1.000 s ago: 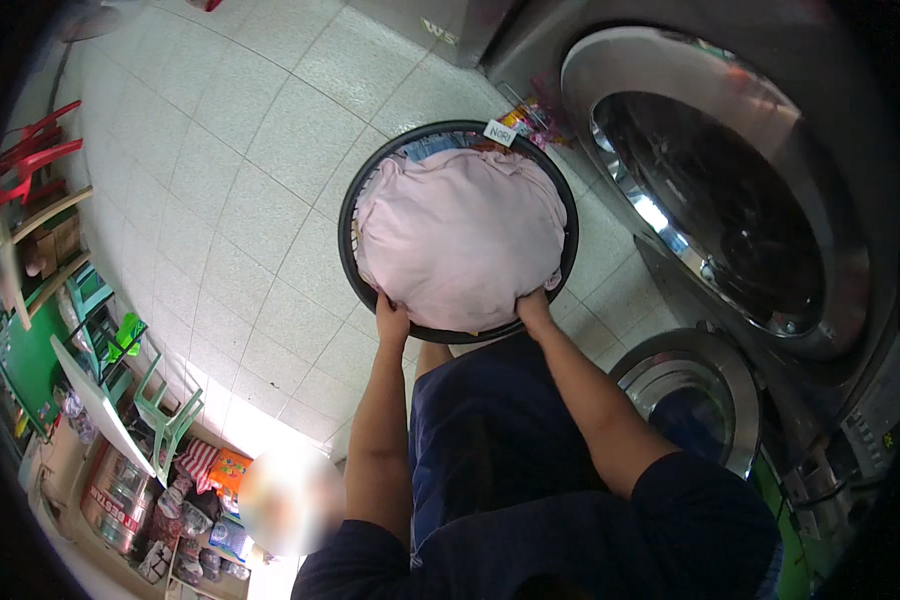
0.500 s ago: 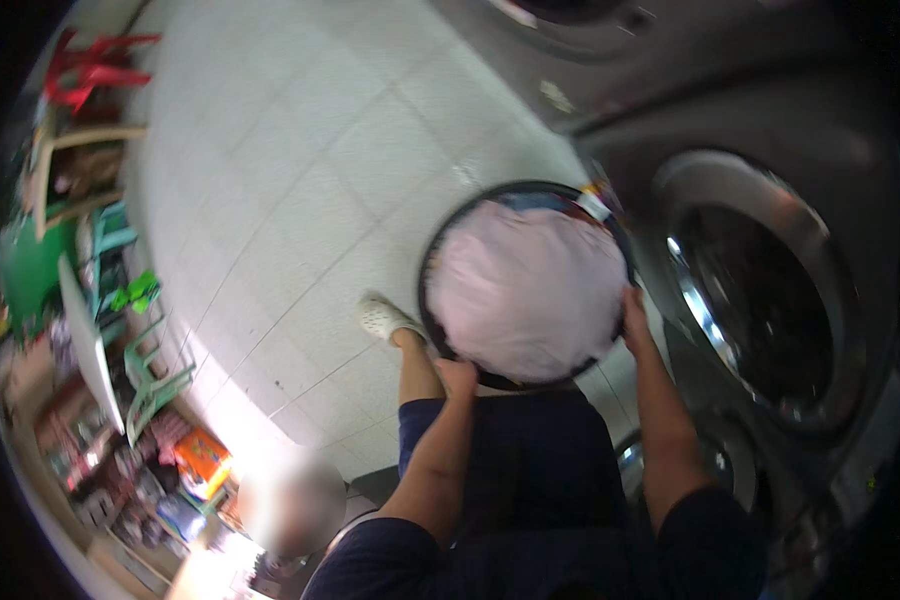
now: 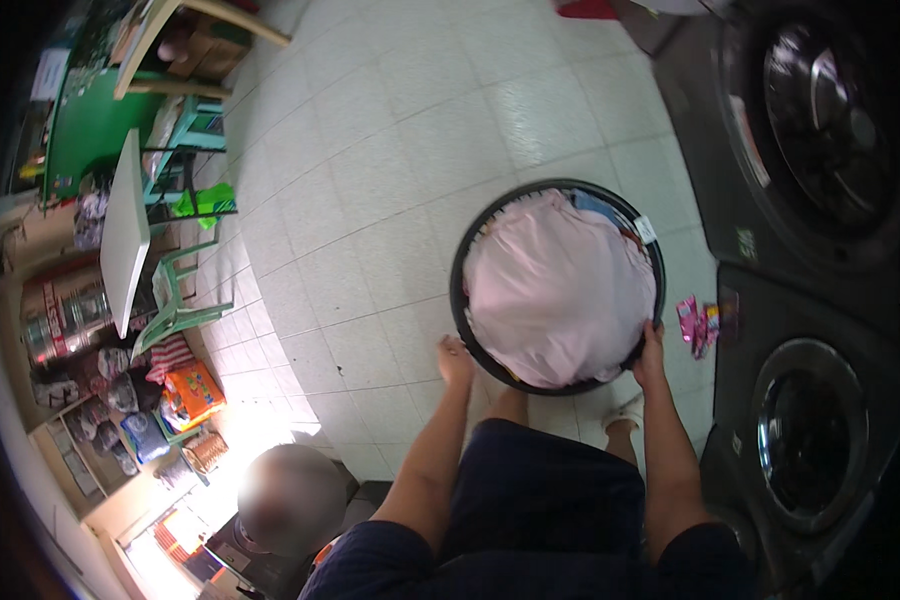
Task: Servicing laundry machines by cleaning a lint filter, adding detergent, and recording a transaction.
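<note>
A round black laundry basket is held out in front of my body, above the tiled floor. Pale pink cloth heaps over its top, with a bit of blue fabric showing at the far edge. A white tag sits on the far right of the rim. My right hand is closed round the rim at the near right. At the near left, my left hand is curled at the rim, its fingertips partly hidden.
Dark front-loading machines line the right side. Pink packets lie beside them. On the left are a white-topped table, green stools and shelves with bagged goods. Another person is at the lower left.
The view has turned, and the basket now shows farther from the machines. My left shoe has left the view; a right shoe and the pink packets have appeared.
</note>
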A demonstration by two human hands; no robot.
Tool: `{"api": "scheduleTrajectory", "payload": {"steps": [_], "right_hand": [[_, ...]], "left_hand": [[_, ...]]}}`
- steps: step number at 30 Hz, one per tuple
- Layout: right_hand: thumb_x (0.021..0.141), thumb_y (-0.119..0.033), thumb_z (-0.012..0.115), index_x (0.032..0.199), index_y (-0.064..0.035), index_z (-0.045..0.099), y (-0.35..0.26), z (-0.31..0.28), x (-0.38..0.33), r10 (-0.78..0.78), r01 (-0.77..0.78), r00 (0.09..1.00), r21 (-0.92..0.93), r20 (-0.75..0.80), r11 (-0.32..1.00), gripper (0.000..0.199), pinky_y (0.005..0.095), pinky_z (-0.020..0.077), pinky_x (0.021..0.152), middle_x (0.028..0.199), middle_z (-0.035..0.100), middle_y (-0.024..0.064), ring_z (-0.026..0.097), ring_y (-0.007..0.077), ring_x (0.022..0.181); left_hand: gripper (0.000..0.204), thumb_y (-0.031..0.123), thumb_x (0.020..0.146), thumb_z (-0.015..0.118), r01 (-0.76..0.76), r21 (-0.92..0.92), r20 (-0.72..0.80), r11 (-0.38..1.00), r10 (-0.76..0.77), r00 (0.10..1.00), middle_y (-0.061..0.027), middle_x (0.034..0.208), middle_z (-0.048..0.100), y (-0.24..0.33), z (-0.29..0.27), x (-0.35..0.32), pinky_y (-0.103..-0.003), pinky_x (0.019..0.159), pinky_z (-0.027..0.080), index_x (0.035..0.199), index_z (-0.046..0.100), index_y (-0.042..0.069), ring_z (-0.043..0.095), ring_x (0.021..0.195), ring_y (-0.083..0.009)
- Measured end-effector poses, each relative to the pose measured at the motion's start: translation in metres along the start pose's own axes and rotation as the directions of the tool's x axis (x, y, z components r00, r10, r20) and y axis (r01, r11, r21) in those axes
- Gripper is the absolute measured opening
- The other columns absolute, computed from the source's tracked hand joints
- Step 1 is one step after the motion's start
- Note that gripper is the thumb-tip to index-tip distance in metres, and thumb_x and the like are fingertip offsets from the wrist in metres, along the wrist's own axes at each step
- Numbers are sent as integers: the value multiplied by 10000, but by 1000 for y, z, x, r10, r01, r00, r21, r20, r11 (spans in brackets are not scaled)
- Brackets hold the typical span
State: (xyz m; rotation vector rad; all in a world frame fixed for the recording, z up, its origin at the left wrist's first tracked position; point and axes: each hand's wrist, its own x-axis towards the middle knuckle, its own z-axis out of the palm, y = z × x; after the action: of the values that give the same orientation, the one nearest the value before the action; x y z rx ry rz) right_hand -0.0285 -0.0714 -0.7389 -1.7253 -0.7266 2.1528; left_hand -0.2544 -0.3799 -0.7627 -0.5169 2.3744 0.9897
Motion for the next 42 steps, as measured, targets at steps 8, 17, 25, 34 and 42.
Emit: {"api": "scheduleTrajectory", "payload": {"steps": [8,17,25,34,42], "right_hand": [[802,-512,635,1486,-126,-57,9,443,32,175,-122,921,-170,348,978,1046,550,167,1099,1563,-33,108,28,333,1427],[804,-206,661,1437,-22,216,57,282,-18,-335,506,844,-827,418,243,796,439,235,1111,1484,185,258,155,382,1398],[795,-344,605,1053,-29,662,-49,-134,-240,180,24,983,-941,-39,-337,410,451,471,876,1026,654,192,618,345,973],[776,-174,669,1049,-106,574,-294,-164,-661,-917,-205,-281,-916,-283,345,298,597,281,1012,1242,508,119,430,328,1235],[794,-169,655,1036,-70,606,-195,-248,-849,-632,-100,-688,-815,-358,571,266,413,351,992,1219,513,152,469,344,1161]], "left_hand": [[324,95,931,496,46,-211,-211,976,-92,973,-120,1133,528,-69,-209,54,-333,814,490,1241,453,8,601,924,-210],[346,235,890,532,306,239,218,921,-359,908,-133,910,658,-124,-211,-53,-357,777,494,1157,538,15,647,842,-225],[287,219,857,570,-586,237,700,775,281,656,-156,935,655,57,-207,-45,-384,780,507,1062,615,23,642,878,-277],[249,175,886,570,-946,-270,772,180,628,-101,-207,885,631,337,-15,-242,-377,739,501,998,607,-45,627,826,-308],[192,156,883,555,-124,-738,-252,-663,442,-861,-154,1023,566,498,-10,-855,-434,892,392,1025,573,27,516,1006,-336]]}}
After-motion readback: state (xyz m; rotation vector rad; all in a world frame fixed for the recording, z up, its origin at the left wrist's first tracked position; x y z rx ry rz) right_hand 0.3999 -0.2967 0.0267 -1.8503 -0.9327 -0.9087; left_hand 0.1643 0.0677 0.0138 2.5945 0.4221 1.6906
